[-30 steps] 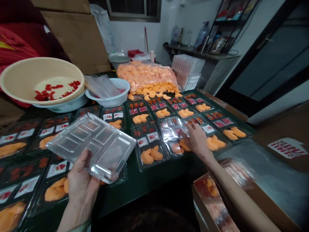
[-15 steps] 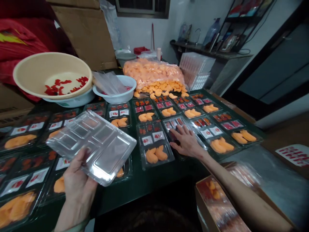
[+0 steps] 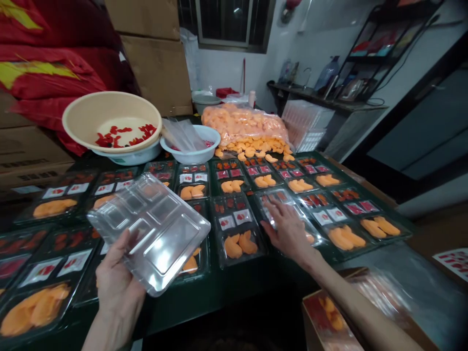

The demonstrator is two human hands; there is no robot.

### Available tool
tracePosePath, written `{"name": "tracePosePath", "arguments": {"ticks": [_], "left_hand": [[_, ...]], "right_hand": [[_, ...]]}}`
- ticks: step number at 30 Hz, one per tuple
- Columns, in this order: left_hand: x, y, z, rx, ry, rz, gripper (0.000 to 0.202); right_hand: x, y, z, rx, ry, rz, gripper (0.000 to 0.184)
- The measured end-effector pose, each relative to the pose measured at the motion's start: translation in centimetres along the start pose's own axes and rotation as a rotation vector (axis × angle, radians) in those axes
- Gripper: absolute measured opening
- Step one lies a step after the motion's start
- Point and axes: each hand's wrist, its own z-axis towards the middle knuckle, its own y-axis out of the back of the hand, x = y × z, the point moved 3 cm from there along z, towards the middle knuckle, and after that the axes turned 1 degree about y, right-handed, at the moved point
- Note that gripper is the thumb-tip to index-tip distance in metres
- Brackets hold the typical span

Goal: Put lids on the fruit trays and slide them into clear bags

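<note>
My left hand [image 3: 119,280] grips clear plastic tray lids [image 3: 166,243] by the near edge, thumb on top; how many are stacked I cannot tell. They are held tilted above the filled trays at left centre. My right hand [image 3: 290,234] rests, fingers spread, on a shiny clear lid [image 3: 272,196] over a tray right of centre, hiding much of it. Just left of this hand is a filled tray [image 3: 239,239] with orange curved pieces [image 3: 241,243], white sachets [image 3: 234,219] and small reddish pieces. To the right stands another filled tray [image 3: 338,222].
Rows of filled trays cover the dark green table [image 3: 204,304]. Behind them are a cream basin [image 3: 78,117] with red pieces, a pale blue bowl [image 3: 193,155] and a big bag of orange pieces [image 3: 244,124]. An open cardboard box [image 3: 310,317] stands below the table's right side.
The head view has tilted up, so the scene sits lower and further right. My right hand stays on the lid, and my left hand still holds the lids.
</note>
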Motion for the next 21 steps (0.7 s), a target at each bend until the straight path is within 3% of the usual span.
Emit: {"name": "tracePosePath", "arguments": {"ticks": [5,11,14,17,19,21], "left_hand": [[0.3,0.2,-0.2,-0.024,0.042,0.012,0.010],[0.4,0.1,-0.6,0.006,0.045,0.088,0.015],[0.5,-0.1,-0.5,0.000,0.032,0.082,0.013],[0.8,-0.5,-0.6,-0.012,0.050,0.062,0.011],[1.1,-0.9,-0.9,-0.007,0.048,0.043,0.010],[1.4,-1.4,-1.3,0.002,0.049,0.036,0.010]], "right_hand": [[4.8,-0.5,0.3,0.203,0.003,0.022,0.030],[6.7,-1.8,0.1,0.185,-0.052,0.072,0.030],[5.4,-1.0,0.4,0.097,-0.051,0.088,0.036],[1.9,-0.4,2.3,-0.066,-0.049,0.012,0.051],[-0.9,-1.1,3.9,-0.055,-0.073,-0.039,0.064],[-3.4,-2.4,5.1,0.049,-0.135,-0.037,0.073]]}}
